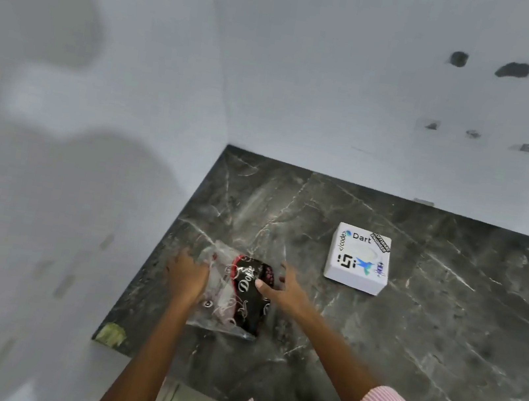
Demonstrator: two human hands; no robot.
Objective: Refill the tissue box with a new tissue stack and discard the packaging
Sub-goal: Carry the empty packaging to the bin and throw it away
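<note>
A clear plastic tissue pack (pixel 234 296) with a black and red printed label lies on the dark marble counter (pixel 409 327), near its left side. My left hand (pixel 187 276) presses on the pack's left end, fingers curled over the wrapper. My right hand (pixel 283 288) grips the pack's right end, thumb on the black label. A white square tissue box (pixel 358 258) covered in stickers sits to the right, apart from both hands. I cannot see an opening in its top.
White walls meet in a corner behind the counter, close on the left. The counter's front edge runs near my body, with a yellowish patch (pixel 111 335) at its front left corner. Dark marks dot the right wall.
</note>
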